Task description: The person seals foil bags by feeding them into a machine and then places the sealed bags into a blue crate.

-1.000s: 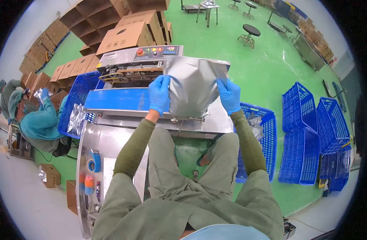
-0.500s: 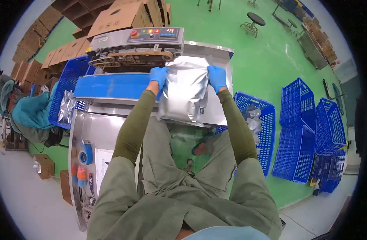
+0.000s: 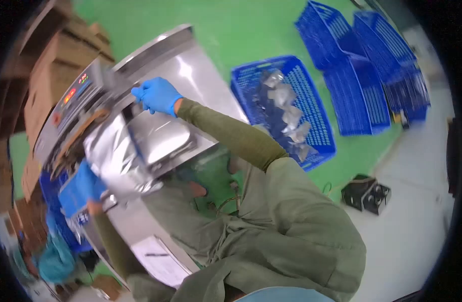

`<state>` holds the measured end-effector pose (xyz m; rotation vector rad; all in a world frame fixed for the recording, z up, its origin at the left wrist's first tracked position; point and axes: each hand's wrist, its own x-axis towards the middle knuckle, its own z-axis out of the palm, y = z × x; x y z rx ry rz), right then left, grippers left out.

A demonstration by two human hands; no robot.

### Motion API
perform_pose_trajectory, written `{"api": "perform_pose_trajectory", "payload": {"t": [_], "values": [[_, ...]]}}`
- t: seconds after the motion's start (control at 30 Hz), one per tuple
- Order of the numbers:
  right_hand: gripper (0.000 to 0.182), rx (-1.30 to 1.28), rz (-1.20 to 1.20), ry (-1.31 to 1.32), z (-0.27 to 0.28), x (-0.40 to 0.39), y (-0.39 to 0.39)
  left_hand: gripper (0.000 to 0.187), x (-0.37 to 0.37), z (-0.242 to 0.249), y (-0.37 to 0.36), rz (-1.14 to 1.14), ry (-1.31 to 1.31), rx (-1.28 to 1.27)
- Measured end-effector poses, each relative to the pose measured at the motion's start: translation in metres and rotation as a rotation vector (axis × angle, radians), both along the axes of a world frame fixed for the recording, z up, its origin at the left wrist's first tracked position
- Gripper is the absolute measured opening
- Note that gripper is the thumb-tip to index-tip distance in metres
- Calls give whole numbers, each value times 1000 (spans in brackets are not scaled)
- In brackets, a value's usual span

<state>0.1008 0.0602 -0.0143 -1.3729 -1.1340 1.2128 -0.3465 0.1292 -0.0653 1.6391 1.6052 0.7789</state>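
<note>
A silver foil bag lies slantwise at the front of the sealing machine, its top edge near the brown belt. My left hand, in a blue glove, is against the bag's left side over the blue conveyor; its fingers are smeared by motion. In a matching glove, my right hand is raised above the steel table, beyond the bag's right edge. Its fingers are curled together, and what they hold, if anything, is hidden. Below that hand sits a shiny, flat, silver thing whose kind I cannot make out.
A blue crate with several silver packets stands to the right on the green floor. Further right are more blue crates and a black device. A paper with a pen lies at lower left; cardboard boxes stand behind the machine.
My view has swung to the right. The foil bag has shifted from in front of me toward the sealing machine. My right hand has come away from the bag's right edge.
</note>
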Motion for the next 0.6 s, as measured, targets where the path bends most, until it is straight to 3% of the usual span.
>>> {"api": "perform_pose_trajectory", "payload": {"t": [0.1,0.13,0.17,0.2,0.27,0.3,0.4,0.5,0.6], "values": [[27,301,-440,-151,-101,112,-2,22,-76,20,-80,150,-133,-27],[27,141,-474,-460,-111,159,-23,22,-110,20,-115,164,-148,-66],[28,-33,-479,-764,-120,205,-44,25,-91,28,-159,386,-40,14],[34,-102,-625,-799,-181,249,-55,22,-144,14,-203,407,-59,-114],[33,-252,-637,-994,-284,320,-78,23,-160,7,-280,534,168,-291],[32,-343,-657,-1118,-314,339,-85,23,-162,6,-308,573,265,-383],[31,-284,-696,-1439,-360,362,-82,27,-152,23,-350,626,440,-592],[33,-538,-649,-1219,-401,387,-66,33,-155,40,-364,617,523,-667],[35,-558,-501,-1304,-419,406,-61,40,-152,48,-363,578,567,-680]]}}
